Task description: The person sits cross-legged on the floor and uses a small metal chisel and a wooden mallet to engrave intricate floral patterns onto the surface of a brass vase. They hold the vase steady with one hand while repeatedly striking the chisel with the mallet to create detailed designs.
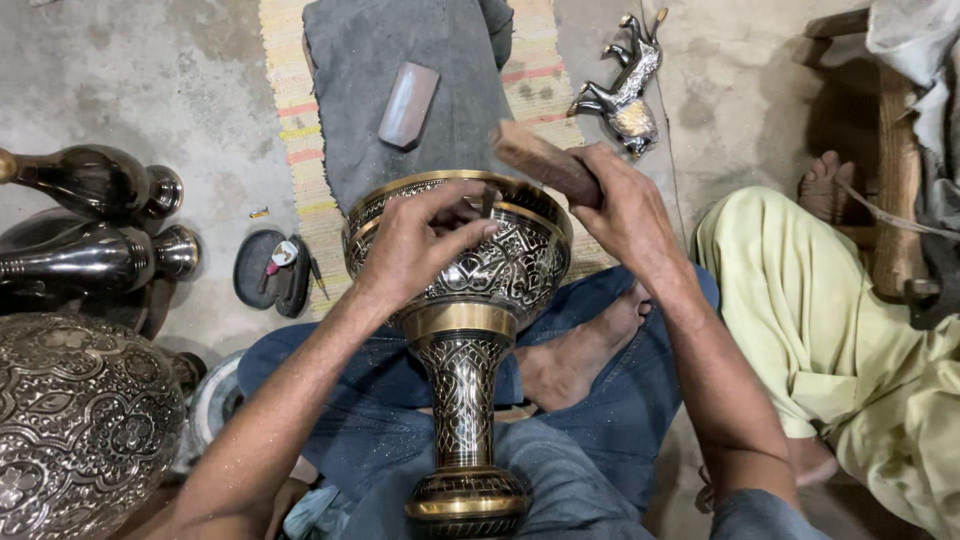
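An engraved brass goblet-shaped vase [470, 330] lies across my lap, its wide bowl pointing away and its foot toward me. My left hand [420, 240] rests on the bowl's rim, fingers pinched around a thin metal tool [487, 203] held against the engraved surface. My right hand [615, 205] grips a wooden block-like mallet [540, 160] raised just above that tool. My legs in blue jeans are crossed under the vase, one bare foot [580, 350] showing.
A grey cushion [400, 70] with a flat grey stone [408, 105] lies ahead on a striped mat. A metal horse figurine [625, 90] lies at the upper right. Engraved and dark metal vessels [80, 420] crowd the left. Another person in light green trousers [830, 330] sits at my right.
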